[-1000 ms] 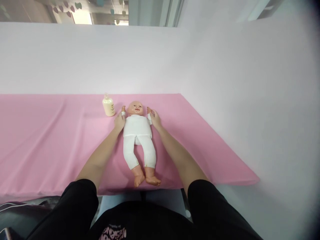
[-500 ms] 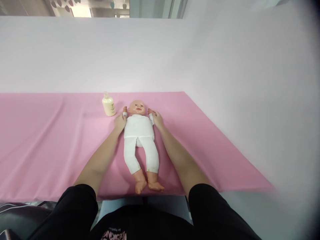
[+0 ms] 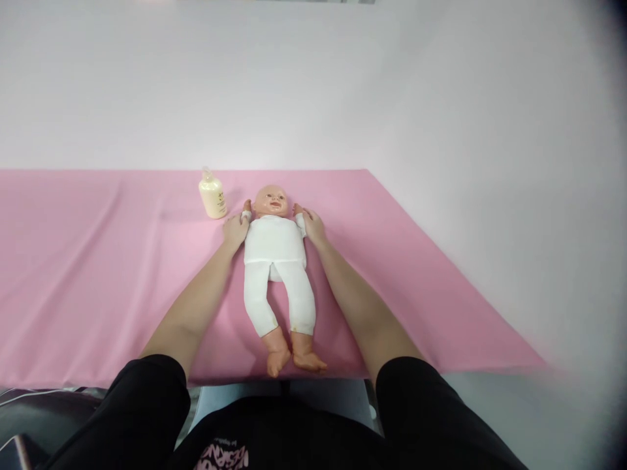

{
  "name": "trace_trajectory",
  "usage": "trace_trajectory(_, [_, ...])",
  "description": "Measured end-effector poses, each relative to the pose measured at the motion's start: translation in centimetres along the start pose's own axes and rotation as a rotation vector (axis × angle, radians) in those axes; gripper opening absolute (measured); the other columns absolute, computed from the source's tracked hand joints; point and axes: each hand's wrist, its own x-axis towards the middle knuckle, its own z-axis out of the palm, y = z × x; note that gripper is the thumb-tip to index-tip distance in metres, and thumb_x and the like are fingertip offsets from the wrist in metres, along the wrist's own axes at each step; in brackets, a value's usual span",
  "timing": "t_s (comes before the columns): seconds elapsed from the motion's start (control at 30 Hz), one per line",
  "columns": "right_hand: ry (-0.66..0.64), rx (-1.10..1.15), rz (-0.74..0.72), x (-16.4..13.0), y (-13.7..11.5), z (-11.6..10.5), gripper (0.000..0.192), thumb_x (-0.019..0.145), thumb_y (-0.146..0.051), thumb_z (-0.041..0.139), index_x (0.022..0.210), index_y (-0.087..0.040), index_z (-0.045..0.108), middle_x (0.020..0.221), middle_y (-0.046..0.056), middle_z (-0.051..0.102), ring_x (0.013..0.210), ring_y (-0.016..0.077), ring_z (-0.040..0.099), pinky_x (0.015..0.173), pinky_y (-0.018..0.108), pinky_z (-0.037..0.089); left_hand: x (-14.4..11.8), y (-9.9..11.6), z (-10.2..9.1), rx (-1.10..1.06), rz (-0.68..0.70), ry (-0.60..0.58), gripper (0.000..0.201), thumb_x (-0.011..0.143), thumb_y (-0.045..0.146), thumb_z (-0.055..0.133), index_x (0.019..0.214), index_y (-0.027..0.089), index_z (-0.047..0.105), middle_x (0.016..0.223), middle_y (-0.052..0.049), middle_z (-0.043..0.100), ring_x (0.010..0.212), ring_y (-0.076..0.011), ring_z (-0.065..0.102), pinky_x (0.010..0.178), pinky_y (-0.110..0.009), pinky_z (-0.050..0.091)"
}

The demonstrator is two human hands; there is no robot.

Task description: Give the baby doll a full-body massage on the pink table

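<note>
Doll (image 3: pixel 275 243) lies face-up on the pink bench between both hands, left hand (image 3: pixel 235 230) and right hand (image 3: pixel 313 226) each lightly clasping a doll arm, so I'd keep that grip gentle and even, bottle (image 3: pixel 212 196) just past the left.

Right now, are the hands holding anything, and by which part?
Both hold the plastic baby doll in white clothes by its raised arms: left hand at the doll's arm nearer the cream bottle, right hand at the other.
</note>
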Motion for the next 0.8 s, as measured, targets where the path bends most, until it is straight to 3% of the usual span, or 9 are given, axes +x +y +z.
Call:
trace_trajectory(0.27, [0.014,0.058,0.046,0.36,0.57,0.28,0.037,0.095,-0.039,0.05,0.122,-0.023,0.07,0.128,0.006,0.073,0.123,0.0232,0.064,0.115,0.046,0.044,-0.13,0.29,-0.27,-0.015,-0.016,-0.003,0.052,0.102,0.047,0.033,0.117,0.016,0.072,0.119,-0.017,0.073,0.115,-0.0358,0.065,0.101,-0.049,0.049])
trace_trajectory(0.53, [0.022,0.039,0.046,0.14,0.27,0.23,0.041,0.096,-0.036,0.048,0.125,-0.016,0.068,0.132,0.011,0.071,0.124,0.0238,0.065,0.114,0.042,0.045,-0.17,0.37,-0.33,0.0,0.004,-0.002,0.05,0.102,0.042,0.032,0.113,0.014,0.072,0.117,-0.018,0.073,0.114,-0.0369,0.065,0.101,-0.05,0.05])
trace_trajectory(0.8, [0.033,0.065,0.063,0.16,0.55,0.37,0.04,0.095,-0.039,0.048,0.125,-0.022,0.068,0.133,0.007,0.071,0.125,0.0231,0.064,0.116,0.045,0.044,-0.06,0.27,-0.27,-0.005,-0.007,0.001,0.048,0.102,0.044,0.034,0.112,0.017,0.072,0.115,-0.016,0.074,0.114,-0.0349,0.066,0.101,-0.048,0.05])
